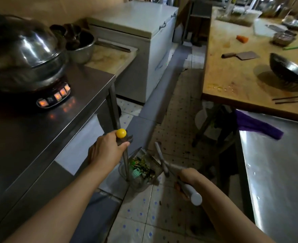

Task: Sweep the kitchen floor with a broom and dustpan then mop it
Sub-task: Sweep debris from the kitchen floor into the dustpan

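My left hand [108,149] grips the yellow-capped dustpan handle [125,160]. My right hand [188,181] clasps the white broom handle [190,191]. The dustpan [143,165] holds what looks like green scraps [141,168].

The dustpan [144,165] is a grey metal scoop down on the tiled floor, holding a heap of green and brown scraps, with a thin upright handle capped by a yellow ball. The broom [164,165] has a pale handle slanting down to the pan's right edge; its bristles are not clearly visible.
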`<state>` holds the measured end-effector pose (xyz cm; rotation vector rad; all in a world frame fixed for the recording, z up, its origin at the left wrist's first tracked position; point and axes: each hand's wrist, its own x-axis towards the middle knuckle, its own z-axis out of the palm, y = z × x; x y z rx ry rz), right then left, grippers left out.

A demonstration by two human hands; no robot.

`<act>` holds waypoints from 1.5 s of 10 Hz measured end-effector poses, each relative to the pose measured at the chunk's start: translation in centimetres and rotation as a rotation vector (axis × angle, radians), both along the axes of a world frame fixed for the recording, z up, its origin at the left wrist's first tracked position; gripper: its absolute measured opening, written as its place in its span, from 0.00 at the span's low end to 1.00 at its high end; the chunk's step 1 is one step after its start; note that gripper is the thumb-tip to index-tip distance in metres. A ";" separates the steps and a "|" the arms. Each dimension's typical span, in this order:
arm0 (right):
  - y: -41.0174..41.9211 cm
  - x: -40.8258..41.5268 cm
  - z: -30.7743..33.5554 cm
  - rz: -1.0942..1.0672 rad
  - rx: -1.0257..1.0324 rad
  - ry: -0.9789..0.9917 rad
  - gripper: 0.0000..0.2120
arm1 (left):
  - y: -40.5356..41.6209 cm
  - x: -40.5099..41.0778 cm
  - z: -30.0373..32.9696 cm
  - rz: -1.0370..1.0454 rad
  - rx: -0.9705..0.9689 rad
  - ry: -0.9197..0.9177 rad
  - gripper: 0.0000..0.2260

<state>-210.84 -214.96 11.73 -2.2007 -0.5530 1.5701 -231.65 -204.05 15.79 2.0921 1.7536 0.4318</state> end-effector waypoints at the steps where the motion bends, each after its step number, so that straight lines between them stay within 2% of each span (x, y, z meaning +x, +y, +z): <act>1: 5.0 2.1 0.2 0.027 0.008 -0.005 0.18 | 4.6 2.6 -0.2 -0.001 -0.005 -0.012 0.12; 4: 20.1 8.8 0.1 -0.049 0.030 -0.038 0.17 | 21.4 10.4 -1.4 -0.092 -0.008 -0.083 0.09; 5: 25.3 11.0 0.3 -0.057 0.042 -0.093 0.17 | 26.9 13.6 -0.9 -0.119 -0.004 -0.072 0.09; 7: 34.7 17.3 0.5 -0.150 0.069 -0.064 0.16 | 36.0 20.6 0.3 -0.123 0.067 -0.022 0.10; 11: 55.0 35.3 -0.1 -0.222 0.108 -0.004 0.15 | 55.4 38.2 0.0 -0.122 0.075 -0.093 0.08; 13: 64.7 43.7 1.7 -0.236 0.129 -0.017 0.15 | 64.9 46.0 1.2 -0.103 0.097 -0.078 0.12; 15: 72.1 49.4 2.0 -0.200 0.120 -0.052 0.16 | 73.5 51.8 0.8 -0.118 0.067 -0.121 0.10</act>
